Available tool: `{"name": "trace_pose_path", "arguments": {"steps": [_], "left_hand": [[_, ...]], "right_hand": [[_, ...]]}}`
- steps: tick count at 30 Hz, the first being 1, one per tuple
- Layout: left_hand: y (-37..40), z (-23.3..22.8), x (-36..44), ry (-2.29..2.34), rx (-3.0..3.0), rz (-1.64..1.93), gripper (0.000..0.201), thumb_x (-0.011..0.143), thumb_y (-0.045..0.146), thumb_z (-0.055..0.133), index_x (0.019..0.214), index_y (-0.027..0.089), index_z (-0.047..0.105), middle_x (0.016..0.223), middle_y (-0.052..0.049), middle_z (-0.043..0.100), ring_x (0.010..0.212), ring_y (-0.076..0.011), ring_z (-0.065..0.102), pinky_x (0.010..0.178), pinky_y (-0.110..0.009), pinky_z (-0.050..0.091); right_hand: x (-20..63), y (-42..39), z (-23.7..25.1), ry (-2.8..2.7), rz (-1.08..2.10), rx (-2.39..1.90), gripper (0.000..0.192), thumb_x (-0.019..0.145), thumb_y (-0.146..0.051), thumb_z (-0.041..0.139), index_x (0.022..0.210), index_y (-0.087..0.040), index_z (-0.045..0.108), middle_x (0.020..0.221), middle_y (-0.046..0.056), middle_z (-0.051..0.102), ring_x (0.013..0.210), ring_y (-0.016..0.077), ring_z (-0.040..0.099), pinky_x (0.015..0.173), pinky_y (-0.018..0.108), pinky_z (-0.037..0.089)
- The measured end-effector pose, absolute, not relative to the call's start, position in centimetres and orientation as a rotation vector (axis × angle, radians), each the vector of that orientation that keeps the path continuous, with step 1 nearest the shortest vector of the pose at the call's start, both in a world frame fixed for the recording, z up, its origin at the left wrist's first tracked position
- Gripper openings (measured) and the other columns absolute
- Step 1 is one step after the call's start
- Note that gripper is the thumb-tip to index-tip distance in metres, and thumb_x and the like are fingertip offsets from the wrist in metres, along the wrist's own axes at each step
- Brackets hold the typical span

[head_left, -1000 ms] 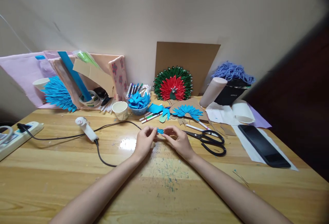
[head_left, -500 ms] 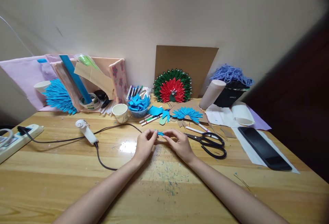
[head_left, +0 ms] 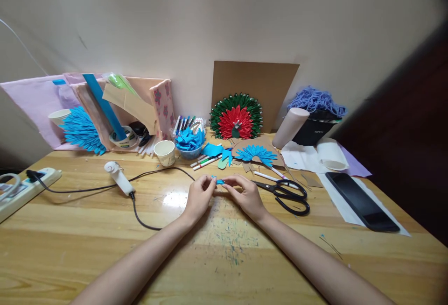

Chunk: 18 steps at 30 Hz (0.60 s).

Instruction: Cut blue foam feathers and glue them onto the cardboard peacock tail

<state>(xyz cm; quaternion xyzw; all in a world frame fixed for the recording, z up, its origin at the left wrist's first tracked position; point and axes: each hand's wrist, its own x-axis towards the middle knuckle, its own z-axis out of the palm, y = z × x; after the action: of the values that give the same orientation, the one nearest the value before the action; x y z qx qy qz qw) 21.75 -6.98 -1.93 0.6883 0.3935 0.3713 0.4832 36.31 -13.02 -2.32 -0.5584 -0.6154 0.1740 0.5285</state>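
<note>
Between my two hands is a small blue paper piece [head_left: 220, 182], pinched at both ends above the middle of the wooden table. The fingers of my left hand [head_left: 200, 197] close on its left end. My right hand [head_left: 247, 196] grips its right end between thumb and fingers. Black-handled scissors [head_left: 290, 196] lie just right of my right hand. Behind my hands, a brown cardboard shape [head_left: 240, 146] carries a fan of blue pointed pieces [head_left: 257, 154]. A bowl [head_left: 190, 153] heaped with similar blue pieces [head_left: 191, 139] stands behind and to the left.
A white glue gun [head_left: 119, 179] with a black cord lies at left, near a power strip [head_left: 31, 193]. A paper cup [head_left: 164, 153], markers [head_left: 208, 162] and a red-green peacock craft [head_left: 236, 117] stand behind. A black phone [head_left: 362, 201] rests on white paper at right.
Both hands keep nearly the same place and hold the blue piece, which shows a slightly wider face now. The whole view has shifted a little.
</note>
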Motion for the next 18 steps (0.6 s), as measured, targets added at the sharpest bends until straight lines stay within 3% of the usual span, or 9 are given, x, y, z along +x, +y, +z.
{"name": "trace_pose_path", "arguments": {"steps": [18], "left_hand": [[-7.09, -1.71, 21.73, 0.949, 1.672, 0.923, 0.030, 0.079, 0.042, 0.049, 0.067, 0.016, 0.056, 0.061, 0.000, 0.054, 0.057, -0.0123, 0.049, 0.054, -0.022, 0.037]], "right_hand": [[36.20, -12.94, -2.04, -1.452, 0.447, -1.342, 0.015, 0.081, -0.030, 0.056, 0.086, -0.019, 0.066, 0.082, 0.006, 0.066, 0.075, 0.0172, 0.061, 0.066, 0.029, 0.052]]}}
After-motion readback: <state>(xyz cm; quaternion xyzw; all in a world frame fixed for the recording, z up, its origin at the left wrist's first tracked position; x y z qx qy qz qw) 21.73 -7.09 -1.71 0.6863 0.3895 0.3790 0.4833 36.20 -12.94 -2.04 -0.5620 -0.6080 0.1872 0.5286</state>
